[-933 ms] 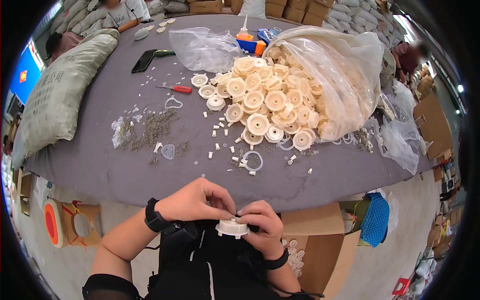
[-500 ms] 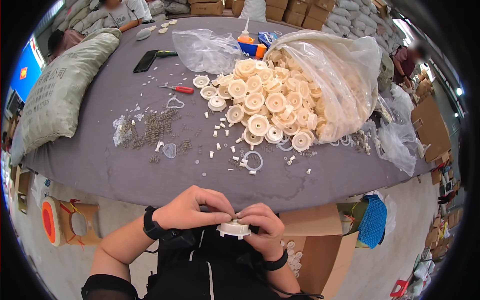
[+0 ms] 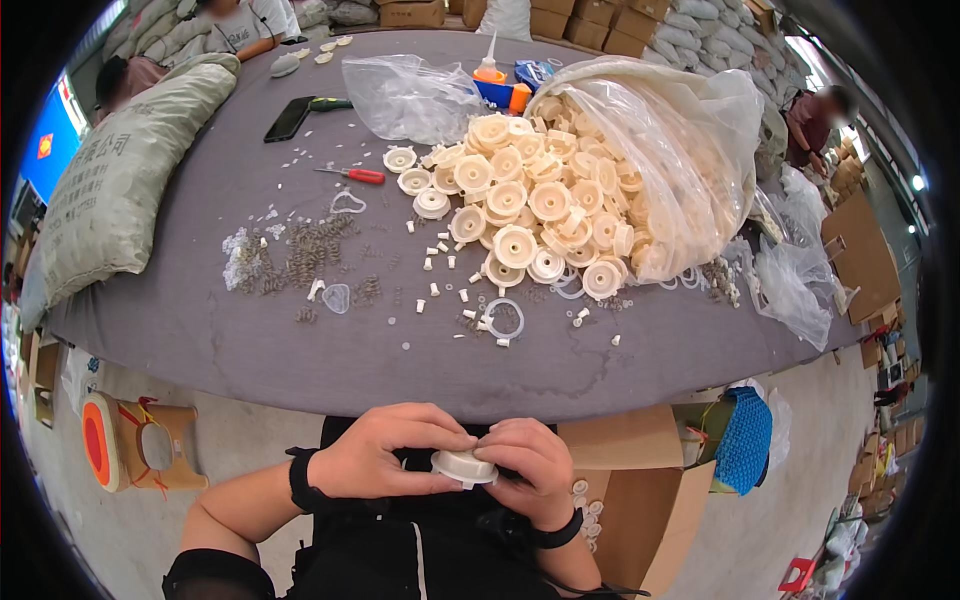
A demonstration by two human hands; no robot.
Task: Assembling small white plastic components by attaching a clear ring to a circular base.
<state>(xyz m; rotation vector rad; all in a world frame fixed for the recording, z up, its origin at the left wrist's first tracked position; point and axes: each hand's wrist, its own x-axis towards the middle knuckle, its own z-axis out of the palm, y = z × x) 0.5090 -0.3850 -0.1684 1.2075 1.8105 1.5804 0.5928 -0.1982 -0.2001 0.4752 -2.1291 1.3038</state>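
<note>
Just past the near table edge, close to my body, I hold a round cream plastic cap [image 3: 462, 469] with small tabs on its rim. My left hand [image 3: 392, 450] grips its left side, fingertips on top and thumb low at the rim. From the other side my right hand [image 3: 532, 468] pinches it, fingers over the upper face. Fingers hide part of the top. On the table ahead lies a big heap of similar cream caps [image 3: 548, 200], spilling from a clear plastic bag [image 3: 700, 160]. Small white plugs [image 3: 434, 290] and a translucent ring [image 3: 505, 320] lie nearer.
Metal springs [image 3: 318, 250] lie left of the heap, near a red screwdriver [image 3: 352, 174] and a phone [image 3: 289, 119]. A stuffed sack [image 3: 125, 175] fills the table's left side. Below right stands an open cardboard box [image 3: 640, 510] with white round pieces inside. Other people sit around the far edges.
My left fingers have shifted from a pinch at the cap's centre to a hold on its top and rim. The cap has tilted, and my left hand sits slightly lower.
</note>
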